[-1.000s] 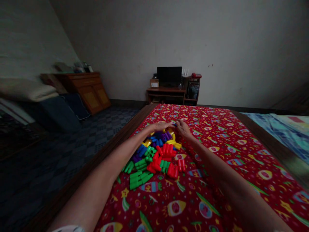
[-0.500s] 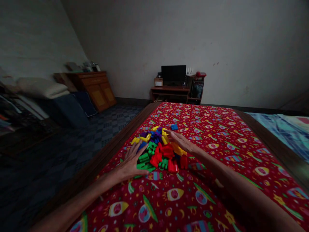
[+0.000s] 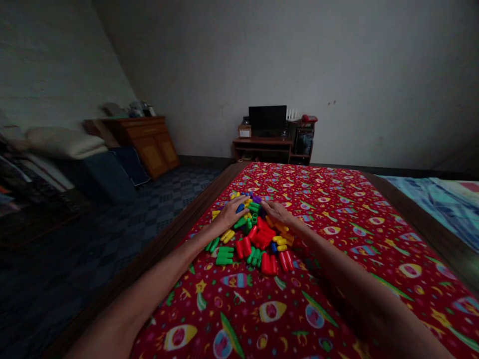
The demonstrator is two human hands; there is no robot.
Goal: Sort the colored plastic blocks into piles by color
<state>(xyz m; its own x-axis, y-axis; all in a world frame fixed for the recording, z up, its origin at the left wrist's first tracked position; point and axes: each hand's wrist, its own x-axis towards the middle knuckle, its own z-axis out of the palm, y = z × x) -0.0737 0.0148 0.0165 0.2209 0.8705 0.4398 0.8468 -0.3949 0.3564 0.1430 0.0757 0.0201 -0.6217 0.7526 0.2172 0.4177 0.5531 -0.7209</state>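
Observation:
A loose pile of plastic building blocks in red, green, yellow, blue and purple lies on the red patterned cloth (image 3: 299, 299). My left hand (image 3: 231, 214) rests on the pile's left side, fingers stretched forward and thumb apart, around a blue block (image 3: 240, 208). On the far right side of the pile, my right hand (image 3: 279, 213) touches the blocks with its fingers extended; what lies under them is partly hidden. Nearer to me are red blocks (image 3: 262, 234), green blocks (image 3: 224, 255) and yellow blocks (image 3: 227, 236). Neither hand visibly grips a block.
The cloth covers a wooden-edged table or bed (image 3: 170, 242). Beyond it, a desk (image 3: 262, 141) carries a monitor (image 3: 267, 119) and a red telephone (image 3: 309, 118). To the left stand a wooden cabinet (image 3: 149, 144) and folded bedding (image 3: 67, 142). Blue checked fabric (image 3: 426, 199) lies at right.
My left hand has moved forward and right, over the blocks. My right hand has shifted slightly right and down. The pile is rearranged, with green and red blocks more spread toward me.

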